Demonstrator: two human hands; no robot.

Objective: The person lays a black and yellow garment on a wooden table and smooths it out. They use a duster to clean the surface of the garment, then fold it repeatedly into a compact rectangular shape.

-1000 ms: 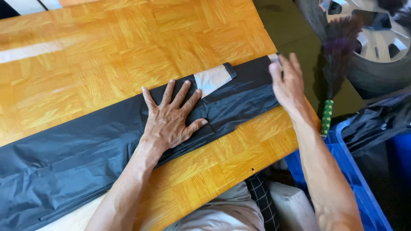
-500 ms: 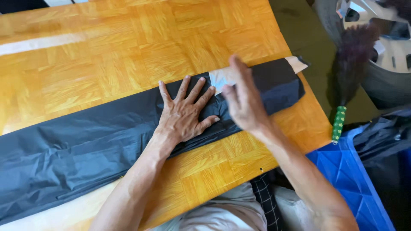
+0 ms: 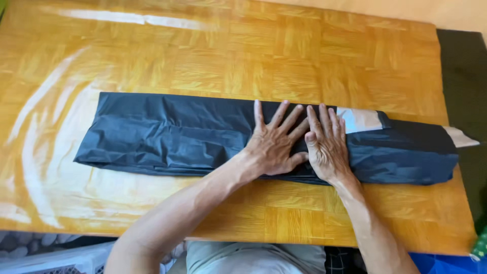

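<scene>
Nearest the camera, at the bottom edge of the view, the person's lap in light cloth (image 3: 253, 259) shows under the near edge of the tabletop, with a white basket-like container (image 3: 56, 261) on the floor to the left and a corner of a blue crate (image 3: 446, 265) to the right.

Both bare forearms reach up over the near edge of the tabletop (image 3: 284, 66), a wooden surface of orange-brown parquet squares with a glossy finish; broad pale streaks of reflected light run across its left side and along its far edge.

The left hand (image 3: 274, 144) lies flat, palm down, fingers spread wide, on the folded black plastic sheet (image 3: 167, 137). The right hand (image 3: 328, 144) lies flat just beside it, touching it at the thumb side, fingers straight and close together. Neither grip is closed on anything: both hands are open and press on the sheet rather than hold it.

The black sheet lies as a long folded band across the middle of the tabletop, running left to right, creased and slightly shiny. Its left end sits well in from the tabletop's left edge; its right end reaches the right edge. A pale patch (image 3: 360, 120) shows at its upper edge just right of the right hand, and a pale tab (image 3: 459, 137) sticks out at the far right end.

Beyond the tabletop's right edge lies a dark floor surface (image 3: 464, 76), and past the far edge a light tan strip (image 3: 456, 12).
</scene>
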